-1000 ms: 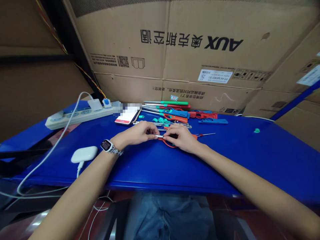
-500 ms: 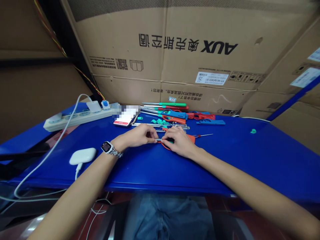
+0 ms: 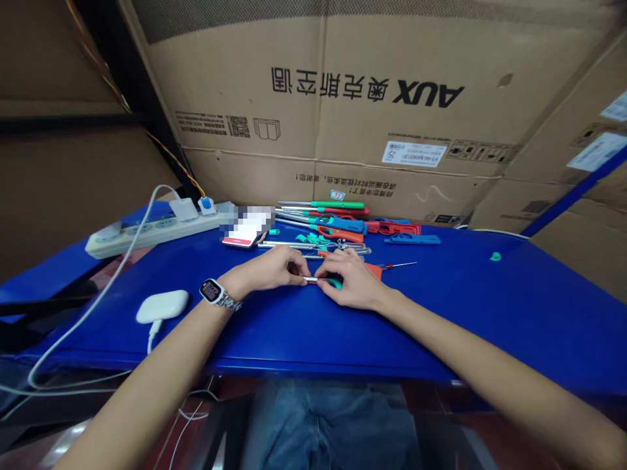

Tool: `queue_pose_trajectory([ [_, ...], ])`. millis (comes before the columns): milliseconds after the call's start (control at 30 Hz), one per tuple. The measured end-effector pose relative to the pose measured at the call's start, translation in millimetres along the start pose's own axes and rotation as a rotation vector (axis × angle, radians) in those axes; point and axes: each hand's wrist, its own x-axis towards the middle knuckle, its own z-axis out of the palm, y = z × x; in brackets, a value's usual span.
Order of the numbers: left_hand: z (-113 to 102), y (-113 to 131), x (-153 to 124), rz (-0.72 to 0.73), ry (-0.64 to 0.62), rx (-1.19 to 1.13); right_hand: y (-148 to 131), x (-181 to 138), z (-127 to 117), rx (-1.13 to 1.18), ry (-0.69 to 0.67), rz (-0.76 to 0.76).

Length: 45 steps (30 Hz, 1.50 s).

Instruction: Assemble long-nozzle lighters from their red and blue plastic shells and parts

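Over a blue table (image 3: 392,343), a short silver tube (image 3: 311,279) is pinched between the fingertips of the left hand (image 3: 283,267) and right hand (image 3: 350,277). It is held slightly nearer the front edge than a moment ago; a green part (image 3: 336,283) is newly exposed, apparently handled together with it, though any join cannot be made out.

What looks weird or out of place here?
The big writing on the cardboard behind the table is upside down. One little green piece also lies alone on the right, away from the green bits in the middle.

The head view looks forward, down over the table (image 3: 294,326).
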Motion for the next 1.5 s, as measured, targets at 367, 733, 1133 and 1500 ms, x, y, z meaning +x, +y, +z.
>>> queue_pose_trajectory([
  [367, 1.6, -2.3, 0.2, -0.013, -0.006, 0.059, 3.1, -0.6, 1.3, -0.031, 0.020, -0.075],
  [733, 3.0, 6.4, -1.4, 0.056, 0.026, 0.158, 5.0, -1.9, 4.7, -0.028, 0.022, -0.060],
  [1133, 2.8, 2.5, 0.4, 0.018, 0.004, 0.162, 5.0, -0.6, 3.3, 0.010, 0.002, -0.042],
  [1500, 4.9, 14.8, -2.9, -0.006, 0.046, 0.288, 0.0, -3.0, 1.8, -0.063, 0.035, -0.100],
])
